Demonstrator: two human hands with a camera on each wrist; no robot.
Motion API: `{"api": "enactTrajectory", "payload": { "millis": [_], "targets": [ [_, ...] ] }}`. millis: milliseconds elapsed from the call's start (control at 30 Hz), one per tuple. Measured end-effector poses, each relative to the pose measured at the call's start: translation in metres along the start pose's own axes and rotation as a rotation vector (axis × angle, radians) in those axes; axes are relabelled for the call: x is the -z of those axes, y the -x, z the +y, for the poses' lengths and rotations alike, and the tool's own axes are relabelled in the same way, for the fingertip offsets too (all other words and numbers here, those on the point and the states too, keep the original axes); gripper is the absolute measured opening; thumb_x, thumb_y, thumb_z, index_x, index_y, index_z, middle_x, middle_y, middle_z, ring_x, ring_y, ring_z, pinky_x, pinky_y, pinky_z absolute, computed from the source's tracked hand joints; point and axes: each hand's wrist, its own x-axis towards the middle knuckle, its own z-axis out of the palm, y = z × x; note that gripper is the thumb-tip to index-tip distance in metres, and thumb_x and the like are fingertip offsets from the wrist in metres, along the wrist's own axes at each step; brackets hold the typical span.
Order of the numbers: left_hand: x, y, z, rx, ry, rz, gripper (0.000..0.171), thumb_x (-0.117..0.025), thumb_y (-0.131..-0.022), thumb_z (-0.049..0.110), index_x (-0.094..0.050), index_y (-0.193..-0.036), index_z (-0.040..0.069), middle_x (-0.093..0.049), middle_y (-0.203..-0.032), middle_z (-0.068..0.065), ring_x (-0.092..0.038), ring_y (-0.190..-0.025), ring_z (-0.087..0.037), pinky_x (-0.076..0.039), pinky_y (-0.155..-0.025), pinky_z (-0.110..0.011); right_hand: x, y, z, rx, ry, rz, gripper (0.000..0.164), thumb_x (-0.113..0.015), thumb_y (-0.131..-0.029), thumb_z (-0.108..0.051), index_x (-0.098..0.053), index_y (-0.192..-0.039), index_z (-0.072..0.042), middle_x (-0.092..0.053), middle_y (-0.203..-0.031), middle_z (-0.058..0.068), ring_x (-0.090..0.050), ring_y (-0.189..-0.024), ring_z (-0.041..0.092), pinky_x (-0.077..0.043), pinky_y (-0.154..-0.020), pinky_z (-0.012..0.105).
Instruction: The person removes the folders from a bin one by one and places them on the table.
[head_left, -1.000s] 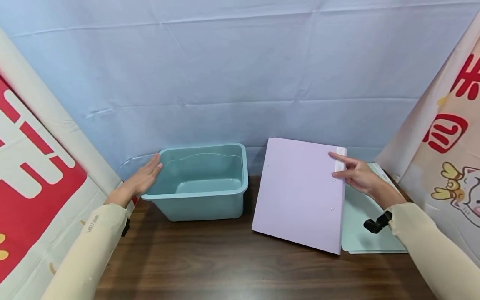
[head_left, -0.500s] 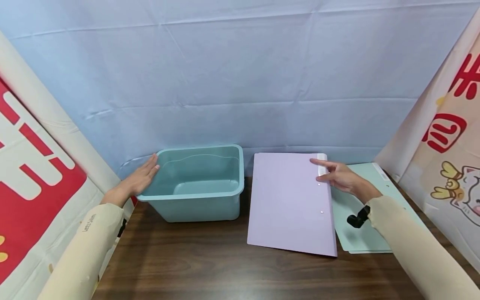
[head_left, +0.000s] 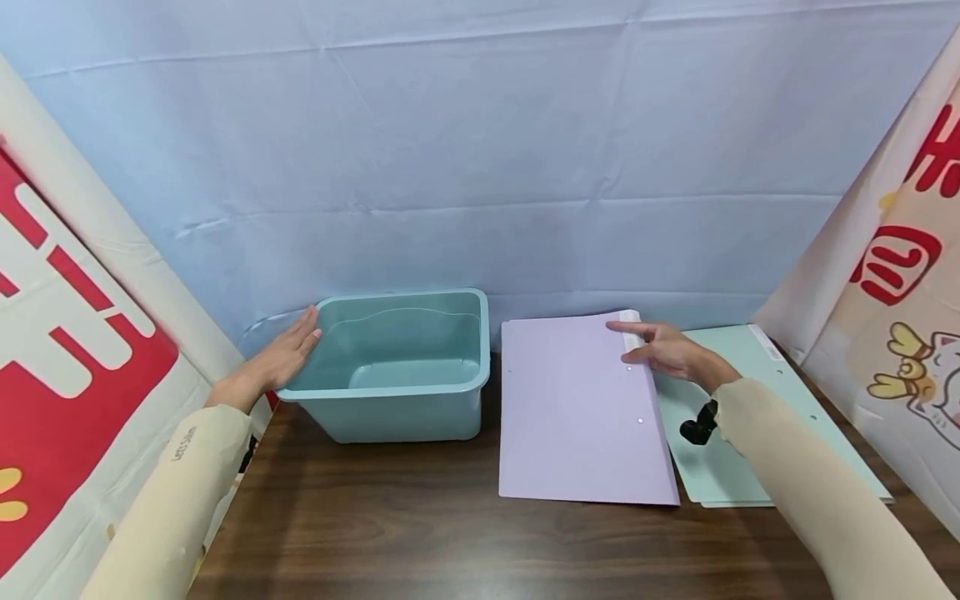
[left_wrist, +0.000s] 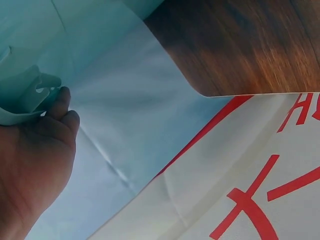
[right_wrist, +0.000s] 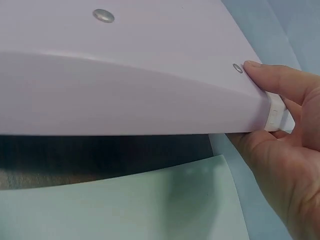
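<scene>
A lilac ring-binder-like folder, with a white label at its far right corner, lies beside the bin in the head view. My right hand grips that corner, thumb on the cover and the other fingers under the edge, as the right wrist view shows at the folder's spine. The pale teal plastic bin has nothing visible inside. On its left rim rests my left hand, fingers straight along the outside; in the left wrist view the hand touches the rim.
Pale green folders lie on the brown wooden table at the right, partly under my right forearm. Behind everything hangs a light blue cloth. Printed cloths stand at both sides.
My right hand has drawn the lilac folder left and down, off much of the green folders and flatter to the table. My left hand stays on the bin's rim.
</scene>
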Motion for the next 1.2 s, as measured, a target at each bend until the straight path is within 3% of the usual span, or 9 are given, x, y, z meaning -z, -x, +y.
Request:
{"api": "enactTrajectory", "payload": {
  "millis": [167,333,600,867,1200],
  "targets": [
    [0.0,0.001,0.002,0.01,0.0,0.0,0.072,-0.017,-0.117,0.046,0.005,-0.168,0.0,0.009,-0.175,-0.023,0.003,-0.16,-0.049,-0.005,-0.126,-0.069,-0.005,-0.005,0.0,-0.01,0.054,-0.006,0.083,-0.078,-0.092,0.0,-0.041,-0.165,-0.018,-0.011,-0.178,0.015,-0.05,-0.141,0.039,-0.059,-0.1,0.041],
    [-0.001,0.002,0.003,0.016,0.012,0.009,0.071,-0.019,-0.117,0.045,0.004,-0.168,0.001,0.009,-0.176,-0.022,0.003,-0.161,-0.049,-0.004,-0.126,-0.068,-0.011,-0.009,-0.001,-0.004,0.111,-0.026,0.082,-0.076,-0.094,-0.002,-0.039,-0.166,-0.016,-0.017,-0.176,0.019,-0.049,-0.143,0.043,-0.049,-0.112,0.053],
    [-0.002,0.002,0.004,0.015,0.02,0.013,0.071,-0.018,-0.117,0.045,0.005,-0.168,0.0,0.008,-0.176,-0.023,0.003,-0.161,-0.049,-0.004,-0.126,-0.068,-0.014,-0.015,0.004,0.022,0.136,-0.053,0.083,-0.074,-0.093,0.003,-0.036,-0.166,-0.01,-0.015,-0.175,0.023,-0.046,-0.144,0.046,-0.039,-0.118,0.062],
    [-0.002,0.002,0.005,0.019,0.017,0.023,0.071,-0.017,-0.117,0.045,0.004,-0.168,0.0,0.007,-0.176,-0.023,0.002,-0.161,-0.049,-0.005,-0.127,-0.067,-0.016,-0.021,0.012,0.002,0.213,0.052,0.078,-0.08,-0.088,0.003,-0.048,-0.159,-0.005,-0.006,-0.176,0.025,-0.022,-0.156,0.051,-0.02,-0.124,0.069],
    [-0.003,0.001,0.005,0.019,0.026,0.027,0.07,-0.018,-0.118,0.043,0.004,-0.168,0.001,0.008,-0.176,-0.022,0.003,-0.161,-0.048,-0.004,-0.127,-0.067,-0.022,-0.023,0.022,0.002,0.277,0.119,0.08,-0.082,-0.088,-0.003,-0.047,-0.16,-0.006,-0.012,-0.174,0.027,-0.011,-0.158,0.054,-0.014,-0.123,0.073]
  ]
}}
